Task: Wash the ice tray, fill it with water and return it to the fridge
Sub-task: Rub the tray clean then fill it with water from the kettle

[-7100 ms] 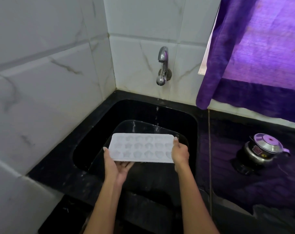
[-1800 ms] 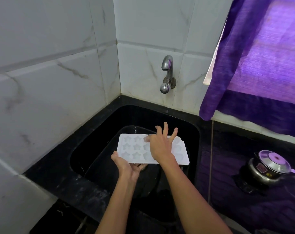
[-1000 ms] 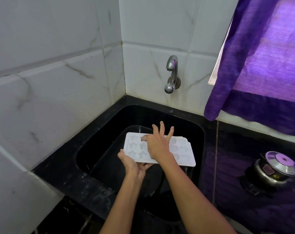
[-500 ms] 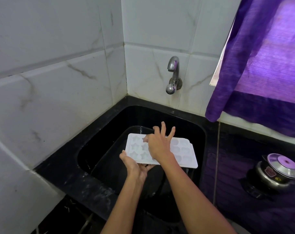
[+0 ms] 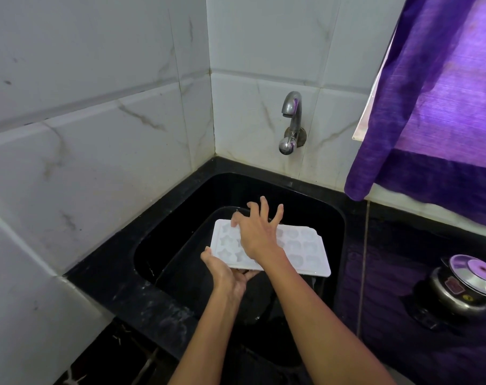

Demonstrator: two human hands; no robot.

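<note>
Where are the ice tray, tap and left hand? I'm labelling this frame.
ice tray (image 5: 305,252), head view, on its right-hand moulds.
tap (image 5: 291,118), head view, on its upright pipe.
left hand (image 5: 226,276), head view, on its back, under the tray's near-left edge.

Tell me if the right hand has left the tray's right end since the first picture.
Yes. The right hand now lies over the ice tray, fingers spread, further left and nearer the tap. The left hand supports it from below.

A person holds an ice tray (image 5: 305,251) over the sink (image 5: 180,218), left hand (image 5: 225,273) under its near-left corner, right hand (image 5: 257,234) on top. The tap (image 5: 290,123) stands behind on the wall; a lidded pot (image 5: 464,287) sits on the counter (image 5: 389,315) to the right.
</note>
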